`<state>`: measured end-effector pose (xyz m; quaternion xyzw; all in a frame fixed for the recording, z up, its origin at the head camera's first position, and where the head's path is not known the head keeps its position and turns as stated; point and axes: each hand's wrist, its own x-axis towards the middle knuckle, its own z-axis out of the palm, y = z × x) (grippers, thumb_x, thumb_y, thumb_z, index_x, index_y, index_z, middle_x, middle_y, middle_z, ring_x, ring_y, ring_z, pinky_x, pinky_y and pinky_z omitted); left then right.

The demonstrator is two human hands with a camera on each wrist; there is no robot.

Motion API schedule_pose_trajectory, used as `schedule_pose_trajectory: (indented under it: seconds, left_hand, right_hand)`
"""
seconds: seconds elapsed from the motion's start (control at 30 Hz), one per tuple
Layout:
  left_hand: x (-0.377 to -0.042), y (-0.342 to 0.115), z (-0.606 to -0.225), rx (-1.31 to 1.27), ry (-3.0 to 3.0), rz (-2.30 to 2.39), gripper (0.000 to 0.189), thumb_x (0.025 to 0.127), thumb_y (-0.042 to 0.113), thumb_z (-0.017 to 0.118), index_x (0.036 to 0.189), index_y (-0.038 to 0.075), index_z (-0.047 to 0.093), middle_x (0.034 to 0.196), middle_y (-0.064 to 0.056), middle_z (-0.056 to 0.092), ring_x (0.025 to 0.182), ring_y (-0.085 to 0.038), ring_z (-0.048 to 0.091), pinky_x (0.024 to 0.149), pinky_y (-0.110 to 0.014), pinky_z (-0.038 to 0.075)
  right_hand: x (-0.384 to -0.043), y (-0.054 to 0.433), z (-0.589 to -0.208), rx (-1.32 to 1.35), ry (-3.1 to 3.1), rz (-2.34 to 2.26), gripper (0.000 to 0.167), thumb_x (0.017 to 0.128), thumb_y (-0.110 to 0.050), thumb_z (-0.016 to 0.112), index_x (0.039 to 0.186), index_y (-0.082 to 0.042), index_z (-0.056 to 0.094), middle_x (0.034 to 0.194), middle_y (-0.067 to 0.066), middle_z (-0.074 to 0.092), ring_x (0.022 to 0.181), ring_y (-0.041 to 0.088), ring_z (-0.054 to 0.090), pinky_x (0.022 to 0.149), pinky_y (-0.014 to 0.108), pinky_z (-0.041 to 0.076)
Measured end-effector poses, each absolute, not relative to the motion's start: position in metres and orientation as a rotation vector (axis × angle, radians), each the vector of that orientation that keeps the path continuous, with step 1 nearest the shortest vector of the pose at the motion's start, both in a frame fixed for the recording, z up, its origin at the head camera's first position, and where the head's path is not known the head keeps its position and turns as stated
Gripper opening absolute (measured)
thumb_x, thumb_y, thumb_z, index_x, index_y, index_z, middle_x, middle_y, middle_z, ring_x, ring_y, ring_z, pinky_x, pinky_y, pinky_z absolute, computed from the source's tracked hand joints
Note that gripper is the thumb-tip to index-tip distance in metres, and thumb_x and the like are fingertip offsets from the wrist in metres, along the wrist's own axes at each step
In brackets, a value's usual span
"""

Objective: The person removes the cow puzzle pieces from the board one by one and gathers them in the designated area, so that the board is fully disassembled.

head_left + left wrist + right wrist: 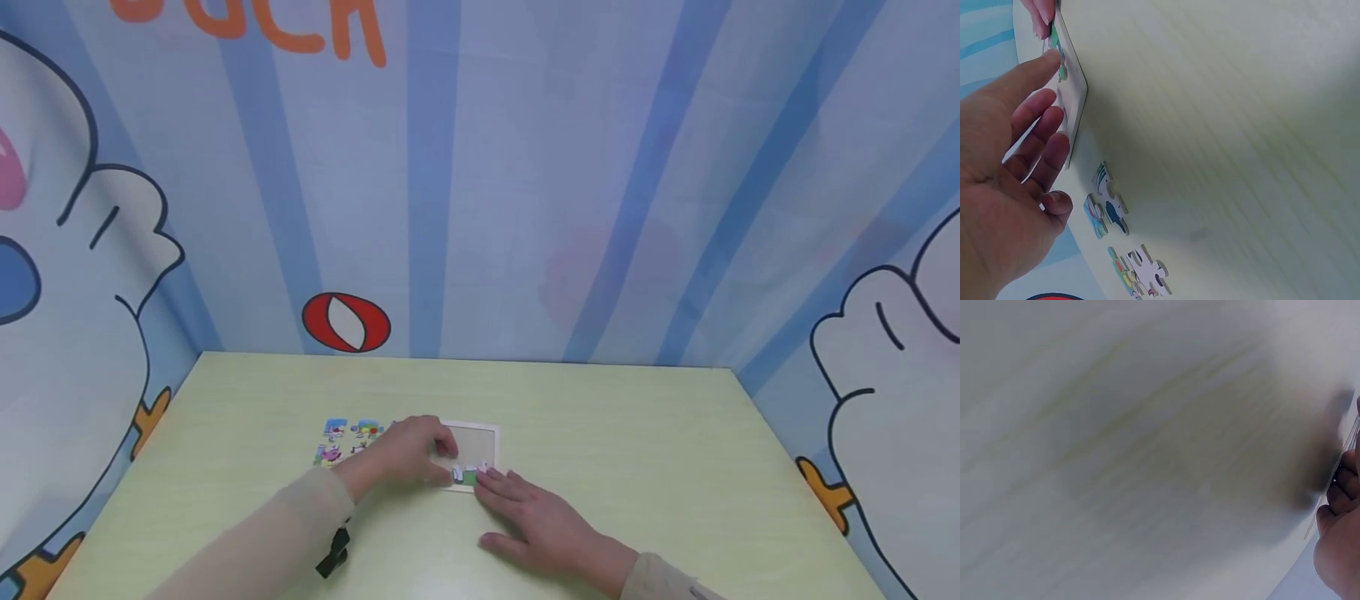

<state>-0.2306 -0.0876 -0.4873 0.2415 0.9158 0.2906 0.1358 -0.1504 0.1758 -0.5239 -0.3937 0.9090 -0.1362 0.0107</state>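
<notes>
A shallow puzzle tray [497, 446] with a white border lies on the table, its upper part bare. Fitted pieces with green and white print [469, 477] show along its near edge. My left hand [408, 450] hovers over the tray's left side, thumb and forefinger apart. In the left wrist view, the thumb of the left hand [997, 169] reaches the green-printed piece [1062, 67], with the other fingers loosely bent and holding nothing. My right hand [543, 523] rests with extended fingers on the tray's near right corner. The right wrist view catches only part of the right hand [1341, 544].
Several loose jigsaw pieces [330, 454] lie left of the tray, partly behind the left forearm. The left wrist view shows loose pieces [1147, 270] close up. A printed curtain [495, 208] stands behind the pale table [637, 450].
</notes>
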Motion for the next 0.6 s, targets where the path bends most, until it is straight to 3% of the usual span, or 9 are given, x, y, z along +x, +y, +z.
schedule_pose_trajectory:
  seconds: [0.6]
  left_hand:
    - [-0.2207,-0.0922,-0.4939,0.708,2.621,0.956,0.023,0.087,0.018,0.089,0.108,0.017,0.080,0.104,0.006,0.068,0.101,-0.016,0.060,0.101,-0.048,0.049]
  right_hand:
    - [-0.1530,0.1760,-0.5270,-1.259,2.847,-0.421,0.068,0.110,-0.054,0.052,0.158,-0.006,0.050,0.166,0.008,0.044,0.154,0.024,0.043,0.123,0.045,0.035]
